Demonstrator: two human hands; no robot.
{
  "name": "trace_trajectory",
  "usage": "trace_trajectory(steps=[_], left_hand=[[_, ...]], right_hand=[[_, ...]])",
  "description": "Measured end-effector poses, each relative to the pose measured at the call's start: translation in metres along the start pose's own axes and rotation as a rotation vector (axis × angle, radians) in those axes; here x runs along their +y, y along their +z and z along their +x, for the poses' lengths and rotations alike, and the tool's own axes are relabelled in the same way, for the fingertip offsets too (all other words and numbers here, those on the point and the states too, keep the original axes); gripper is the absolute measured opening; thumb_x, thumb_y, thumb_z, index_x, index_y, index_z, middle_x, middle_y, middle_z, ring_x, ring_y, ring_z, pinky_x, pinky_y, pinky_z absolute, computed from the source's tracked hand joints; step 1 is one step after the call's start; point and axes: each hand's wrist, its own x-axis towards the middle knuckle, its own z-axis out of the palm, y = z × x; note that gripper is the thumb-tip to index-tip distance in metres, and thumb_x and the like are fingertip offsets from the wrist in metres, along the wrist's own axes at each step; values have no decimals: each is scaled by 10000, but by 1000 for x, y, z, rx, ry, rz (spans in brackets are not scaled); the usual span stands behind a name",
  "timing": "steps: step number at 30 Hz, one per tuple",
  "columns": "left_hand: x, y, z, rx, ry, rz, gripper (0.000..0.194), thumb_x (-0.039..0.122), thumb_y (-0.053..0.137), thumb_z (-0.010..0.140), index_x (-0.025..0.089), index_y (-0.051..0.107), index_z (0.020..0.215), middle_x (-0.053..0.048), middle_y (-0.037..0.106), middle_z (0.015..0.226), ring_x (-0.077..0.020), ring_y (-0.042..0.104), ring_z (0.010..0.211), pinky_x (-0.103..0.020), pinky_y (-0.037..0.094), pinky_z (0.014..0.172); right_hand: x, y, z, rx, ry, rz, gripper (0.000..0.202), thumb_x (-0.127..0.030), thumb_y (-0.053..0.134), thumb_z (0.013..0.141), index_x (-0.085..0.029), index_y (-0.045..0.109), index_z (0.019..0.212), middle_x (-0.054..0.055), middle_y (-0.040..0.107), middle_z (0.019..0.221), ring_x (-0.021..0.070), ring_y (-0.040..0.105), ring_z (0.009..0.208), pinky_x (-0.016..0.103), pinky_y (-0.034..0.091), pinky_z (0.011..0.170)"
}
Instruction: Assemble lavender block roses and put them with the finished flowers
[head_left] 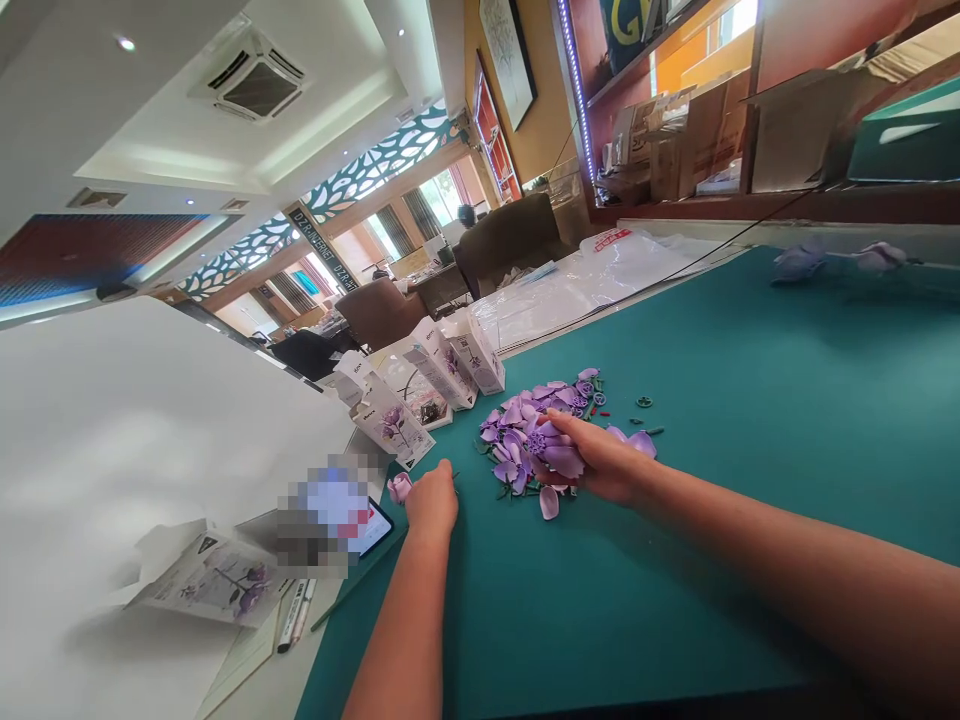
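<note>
White box (pixel 225 582): at eight o'clock of the picture, perhaps set there to leave room for both hands.
Pink flower (pixel 400 488): near the left hand, at nine o'clock from it, its head pointing away from the pile.
Left hand (pixel 433 500): fingers look curled; what they pinch I cannot tell, the hand's back covers it.
Pile of parts (pixel 516 418): on the green table (pixel 697 500), probably central for easy reach.
Purple flower (pixel 559 455): over the pile; lattice end towards ten o'clock, long axis about ten to four.
Right hand (pixel 611 458): fingers pinching the purple flower from above and below, likely to steady its petals.
</note>
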Motion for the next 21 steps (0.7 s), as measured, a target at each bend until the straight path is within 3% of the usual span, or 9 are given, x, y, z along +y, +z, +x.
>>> trace_trajectory(steps=[9,14,18,21], left_hand=[[6,-11,-18,-3,156,-103,329,329,558,871,181,555,1166,-83,593,1168,-212,604,977,-425,515,812],[11,-26,-29,-44,267,-197,279,340,543,878,174,588,1098,-70,630,1090,-194,615,931,-416,504,813],[21,-45,-36,-97,344,-272,242,148,518,788,228,628,989,-16,709,891,-179,640,821,-288,476,698],[30,-59,-41,-129,421,-319,310,130,480,725,241,621,977,-2,720,875,-170,643,796,-249,447,648]], right_hand=[[4,-6,7,6,-33,-67,206,-337,569,850,-248,550,1035,-45,501,661,92,525,503,326,585,592],[3,-6,7,13,-72,-84,207,-277,613,809,-229,579,1008,-4,573,807,108,585,636,296,582,614],[1,-7,5,-6,-86,-90,217,-322,640,785,-228,583,973,-2,576,845,114,588,675,310,583,631],[-2,-9,5,-4,-94,-133,184,-329,636,780,-216,574,912,-5,565,816,106,572,641,294,577,612]])
